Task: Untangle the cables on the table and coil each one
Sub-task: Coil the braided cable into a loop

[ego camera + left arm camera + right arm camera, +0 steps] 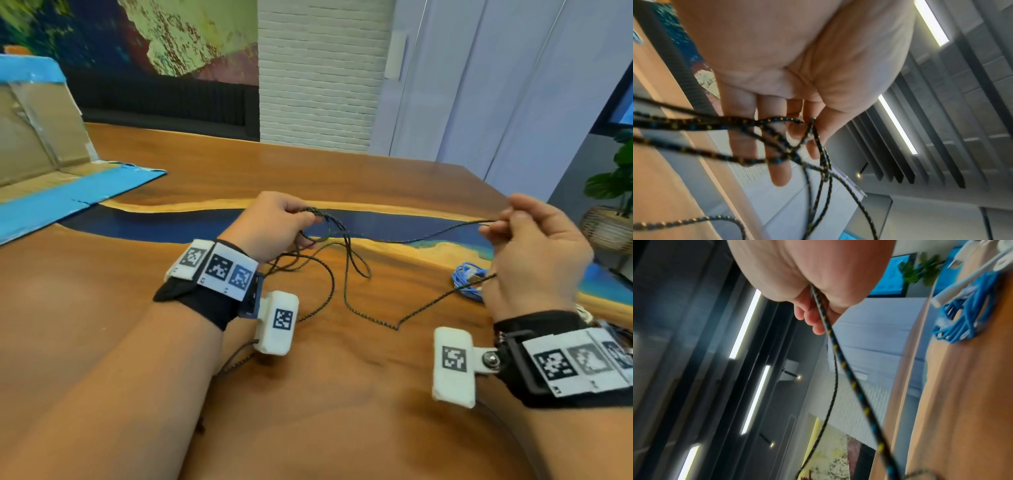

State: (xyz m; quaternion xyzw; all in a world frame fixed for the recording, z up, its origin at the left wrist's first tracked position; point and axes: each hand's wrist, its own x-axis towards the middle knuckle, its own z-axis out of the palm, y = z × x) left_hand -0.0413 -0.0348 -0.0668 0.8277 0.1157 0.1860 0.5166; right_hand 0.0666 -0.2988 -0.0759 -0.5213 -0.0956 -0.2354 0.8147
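Braided cable [346, 284] stretched between two hands

Left hand [270, 226] grips gathered loops; right hand [534, 250] pinches one strand (blue cable [467, 279] near the worktop's [102, 308] right edge).

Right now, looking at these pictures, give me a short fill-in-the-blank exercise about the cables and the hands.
1. Both hands hold the same ____ braided cable.
2. The left hand grips several ____ of it.
3. The right hand pinches a single strand, stretched across to the ____ hand.
4. The bundled cable on the table by the right hand is ____.

Missing words: black; loops; left; blue
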